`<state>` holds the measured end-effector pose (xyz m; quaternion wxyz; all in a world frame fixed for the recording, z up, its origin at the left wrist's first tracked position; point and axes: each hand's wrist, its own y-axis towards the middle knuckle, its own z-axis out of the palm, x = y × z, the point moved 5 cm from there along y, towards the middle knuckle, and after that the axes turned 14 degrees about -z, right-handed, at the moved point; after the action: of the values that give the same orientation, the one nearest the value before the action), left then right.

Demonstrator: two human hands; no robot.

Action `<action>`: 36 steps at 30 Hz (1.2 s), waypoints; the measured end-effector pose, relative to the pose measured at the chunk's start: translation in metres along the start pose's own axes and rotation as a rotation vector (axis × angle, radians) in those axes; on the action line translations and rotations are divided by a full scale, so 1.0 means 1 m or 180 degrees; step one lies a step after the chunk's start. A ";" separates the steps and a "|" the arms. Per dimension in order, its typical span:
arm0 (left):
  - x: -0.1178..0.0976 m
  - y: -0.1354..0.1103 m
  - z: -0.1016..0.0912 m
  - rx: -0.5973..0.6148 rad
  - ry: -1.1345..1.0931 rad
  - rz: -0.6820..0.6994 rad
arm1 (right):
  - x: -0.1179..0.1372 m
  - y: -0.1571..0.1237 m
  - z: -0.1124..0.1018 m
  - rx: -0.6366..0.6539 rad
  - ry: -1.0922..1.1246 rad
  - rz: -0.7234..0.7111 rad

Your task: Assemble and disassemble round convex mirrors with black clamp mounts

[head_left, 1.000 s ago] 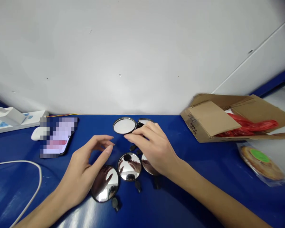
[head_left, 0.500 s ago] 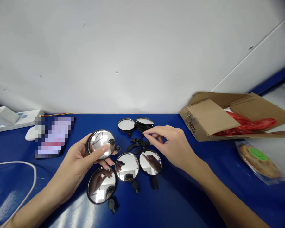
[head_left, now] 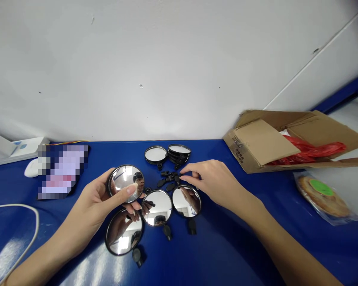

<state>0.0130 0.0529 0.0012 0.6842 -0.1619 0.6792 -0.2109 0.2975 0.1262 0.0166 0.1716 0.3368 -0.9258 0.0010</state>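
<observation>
My left hand (head_left: 98, 198) holds a round black-rimmed mirror (head_left: 121, 180), thumb across its face and fingers beneath. My right hand (head_left: 219, 180) is at the right side of a small pile of black plastic joint pieces (head_left: 166, 180). Its thumb and index finger are a little apart, with nothing visible between them. Below the hands lie a left mirror (head_left: 119, 234), a middle mirror (head_left: 156, 208) and a right mirror (head_left: 185, 201), each with a black joint piece at its lower edge. Behind the pile sit a single mirror (head_left: 155, 153) and a stack of mirrors (head_left: 179, 149).
An open cardboard box (head_left: 259, 145) with a red plastic bag (head_left: 313, 149) stands at the right. A wrapped round pastry (head_left: 331, 200) lies in front of it. At the left are a blurred phone (head_left: 64, 169), a white rounded object (head_left: 31, 167) and a white cable (head_left: 35, 222).
My right hand has shifted from beside the mirror stack down toward the black pieces, its thumb and index finger parting. My left hand still holds the mirror, now tilted differently. The view has shifted slightly.
</observation>
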 end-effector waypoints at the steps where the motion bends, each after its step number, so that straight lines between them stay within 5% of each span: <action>1: -0.001 -0.001 0.001 0.0010 0.0009 -0.0007 | 0.000 0.000 0.001 0.0013 -0.0007 0.0008; 18: -0.003 -0.008 0.009 0.0053 -0.0136 -0.0002 | 0.003 -0.004 -0.009 -0.0182 -0.0160 -0.0004; 24: -0.001 -0.010 0.009 0.0261 -0.0066 -0.0051 | 0.038 -0.010 -0.019 -0.0997 0.1081 -0.0803; 30: -0.004 -0.015 0.011 0.0161 -0.0084 0.0101 | 0.060 -0.008 0.002 -0.0927 0.2234 -0.0657; 36: -0.009 -0.016 0.011 0.0040 -0.0047 0.0316 | 0.055 -0.007 0.010 -0.1153 0.2806 -0.0402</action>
<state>0.0230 0.0426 0.0176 0.6998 -0.1252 0.6799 -0.1796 0.2593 0.0848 0.0236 0.6035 0.3246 -0.7278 -0.0280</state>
